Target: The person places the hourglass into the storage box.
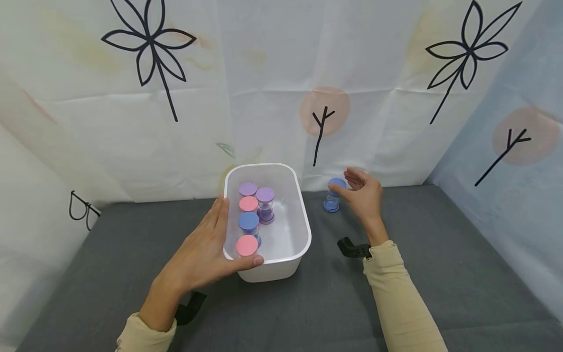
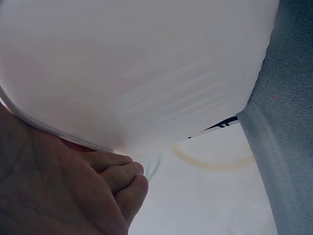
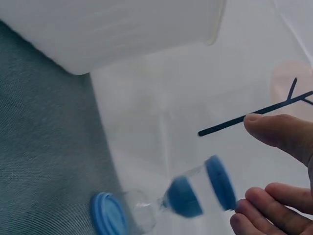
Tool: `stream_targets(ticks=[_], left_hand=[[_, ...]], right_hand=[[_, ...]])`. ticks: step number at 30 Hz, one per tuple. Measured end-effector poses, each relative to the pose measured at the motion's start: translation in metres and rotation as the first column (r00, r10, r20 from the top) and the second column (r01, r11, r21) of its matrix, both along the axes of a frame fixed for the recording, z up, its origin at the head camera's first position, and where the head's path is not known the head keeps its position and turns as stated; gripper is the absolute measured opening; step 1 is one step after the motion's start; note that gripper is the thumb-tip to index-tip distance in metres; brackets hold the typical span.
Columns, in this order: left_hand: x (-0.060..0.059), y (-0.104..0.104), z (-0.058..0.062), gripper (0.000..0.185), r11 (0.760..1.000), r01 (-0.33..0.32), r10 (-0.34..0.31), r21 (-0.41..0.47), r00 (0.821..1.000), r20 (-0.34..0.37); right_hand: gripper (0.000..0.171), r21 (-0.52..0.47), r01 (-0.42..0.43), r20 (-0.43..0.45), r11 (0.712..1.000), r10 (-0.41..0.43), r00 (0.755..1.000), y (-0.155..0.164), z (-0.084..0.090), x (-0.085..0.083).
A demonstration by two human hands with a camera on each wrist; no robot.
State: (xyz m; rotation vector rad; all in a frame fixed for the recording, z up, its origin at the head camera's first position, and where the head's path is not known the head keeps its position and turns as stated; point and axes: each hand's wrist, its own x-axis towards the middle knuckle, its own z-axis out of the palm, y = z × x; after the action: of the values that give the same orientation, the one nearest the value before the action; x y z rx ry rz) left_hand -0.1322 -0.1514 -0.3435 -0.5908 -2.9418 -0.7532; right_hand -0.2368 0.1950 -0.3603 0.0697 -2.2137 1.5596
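Note:
A white plastic bin (image 1: 303, 215) stands on the grey cloth and holds several upright sand timers with pink (image 1: 247, 245), blue (image 1: 249, 221) and purple (image 1: 265, 195) caps. My left hand (image 1: 226, 234) holds the bin's left wall, the thumb lying over the front rim. In the left wrist view the fingers (image 2: 117, 178) curl under the bin's (image 2: 146, 73) edge. A blue sand timer (image 1: 332, 200) stands alone right of the bin. My right hand (image 1: 347, 182) hovers at its top cap, fingers relaxed and spread. The right wrist view shows this timer (image 3: 195, 196) just off the fingertips (image 3: 254, 200).
The grey cloth (image 1: 440, 234) stretches wide to the right and front of the bin. White printed sheets (image 1: 264, 98) wall the space at the back and both sides, close behind the bin and the lone timer. The bin's underside (image 3: 122, 29) fills the top of the right wrist view.

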Motion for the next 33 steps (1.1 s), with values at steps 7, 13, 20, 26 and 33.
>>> stream_targets(ticks=[7, 13, 20, 26, 33], left_hand=[[0.001, 0.000, 0.000, 0.131, 1.000, -0.006, 0.006, 0.004, 1.000, 0.003], [0.001, 0.001, 0.000, 0.132, 1.000, 0.002, -0.002, 0.007, 1.000, -0.010], [0.000, -0.001, 0.002, 0.134, 1.000, -0.001, 0.001, 0.007, 1.000, -0.017], [0.001, 0.000, 0.001, 0.134, 1.000, -0.006, 0.006, 0.008, 1.000, -0.004], [0.000, 0.000, 0.001, 0.132, 1.000, 0.000, 0.000, 0.009, 1.000, 0.004]], right_hand=[[0.074, 0.152, 0.013, 0.139, 0.988, -0.034, 0.990, 0.004, -0.021, -0.005], [0.060, 0.105, 0.048, 0.088, 0.993, -0.058, 0.994, 0.002, -0.028, -0.009], [0.051, -0.017, -0.002, 0.017, 1.000, 0.003, 1.000, -0.006, 0.016, 0.012], [0.049, -0.158, -0.184, -0.106, 0.970, 0.169, 0.980, -0.019, 0.066, 0.049], [0.051, -0.175, -0.401, -0.170, 0.899, 0.374, 0.912, -0.047, 0.084, 0.075]])
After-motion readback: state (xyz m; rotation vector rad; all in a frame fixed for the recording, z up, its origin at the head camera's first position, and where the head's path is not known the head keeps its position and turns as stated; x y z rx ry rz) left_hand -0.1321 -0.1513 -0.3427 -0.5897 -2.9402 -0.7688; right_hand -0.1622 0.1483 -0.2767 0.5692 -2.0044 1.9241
